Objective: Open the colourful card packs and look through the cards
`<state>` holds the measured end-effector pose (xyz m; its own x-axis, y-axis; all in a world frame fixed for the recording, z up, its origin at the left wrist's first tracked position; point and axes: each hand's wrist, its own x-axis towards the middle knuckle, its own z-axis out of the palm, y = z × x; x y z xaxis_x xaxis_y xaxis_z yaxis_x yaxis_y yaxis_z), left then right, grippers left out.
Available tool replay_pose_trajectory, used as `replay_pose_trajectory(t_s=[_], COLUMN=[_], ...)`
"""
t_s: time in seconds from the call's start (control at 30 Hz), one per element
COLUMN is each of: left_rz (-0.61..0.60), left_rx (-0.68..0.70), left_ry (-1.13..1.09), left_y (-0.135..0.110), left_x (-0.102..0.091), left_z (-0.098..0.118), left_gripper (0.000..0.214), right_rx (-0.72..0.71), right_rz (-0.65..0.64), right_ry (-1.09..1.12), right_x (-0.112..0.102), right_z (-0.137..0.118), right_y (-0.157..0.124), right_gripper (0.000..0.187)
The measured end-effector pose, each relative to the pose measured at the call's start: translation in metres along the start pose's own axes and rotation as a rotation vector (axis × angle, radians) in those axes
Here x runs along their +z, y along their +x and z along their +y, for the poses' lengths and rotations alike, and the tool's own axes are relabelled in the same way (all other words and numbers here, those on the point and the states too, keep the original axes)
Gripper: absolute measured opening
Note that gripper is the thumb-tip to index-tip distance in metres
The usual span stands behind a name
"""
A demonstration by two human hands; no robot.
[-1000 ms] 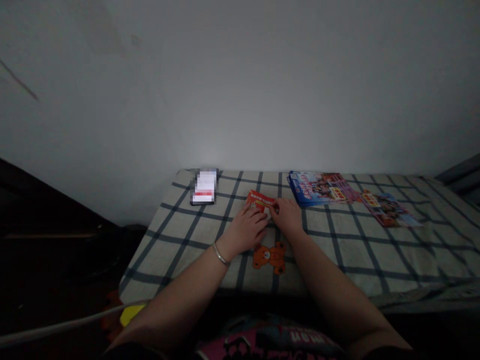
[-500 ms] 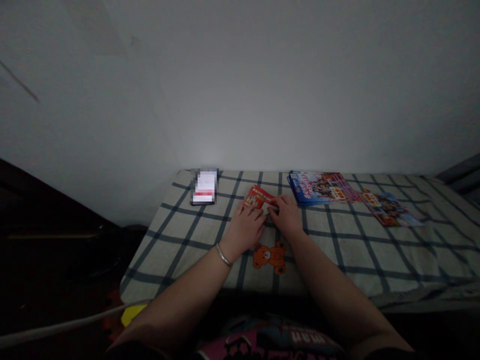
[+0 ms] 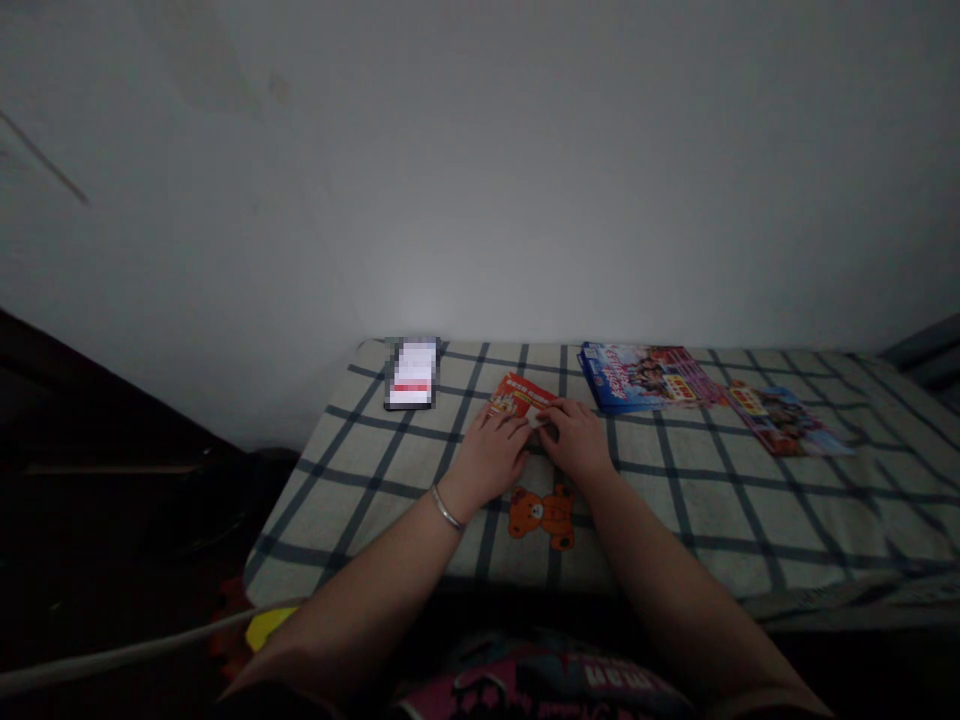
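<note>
A red printed leaflet (image 3: 524, 390), apparently folded, lies on the checked cloth with its near part hidden under my hands. My left hand (image 3: 491, 450) rests on the leaflet's left and near side, fingers stretched out and lying flat. At the right edge of the leaflet is my right hand (image 3: 579, 437), its fingers bent and its thumb drawn in close, gripping the paper there. The fingertips of both hands nearly meet over a pale patch of the leaflet.
Beyond my right hand lies a stack of blue and pink leaflets (image 3: 649, 375), with another colourful leaflet (image 3: 784, 418) to its right. A lit phone (image 3: 412, 372) leans or lies at the back left. The checked cloth (image 3: 360, 480) covers the table, which meets a wall (image 3: 480, 200).
My right hand's fingers have shifted slightly over the leaflet's right edge and its thumb has drawn in. My left hand stays almost in place. The view has moved a little.
</note>
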<state>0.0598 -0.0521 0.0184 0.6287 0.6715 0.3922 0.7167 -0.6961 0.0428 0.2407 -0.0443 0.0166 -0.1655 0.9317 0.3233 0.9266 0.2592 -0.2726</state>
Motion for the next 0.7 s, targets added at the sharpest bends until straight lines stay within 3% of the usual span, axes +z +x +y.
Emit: replay_pose_trajectory(t_s=[0.7], left_rz=[-0.012], left_rx=[-0.027], left_ry=[-0.034], left_y=[-0.0001], left_x=[-0.0015], left_z=[0.0007], left_gripper=[0.032], right_rx=[0.008], right_rz=[-0.007], right_ry=[-0.030], right_x=[-0.0025], right_z=[-0.0040], right_y=[-0.0003], right_gripper=[0.021])
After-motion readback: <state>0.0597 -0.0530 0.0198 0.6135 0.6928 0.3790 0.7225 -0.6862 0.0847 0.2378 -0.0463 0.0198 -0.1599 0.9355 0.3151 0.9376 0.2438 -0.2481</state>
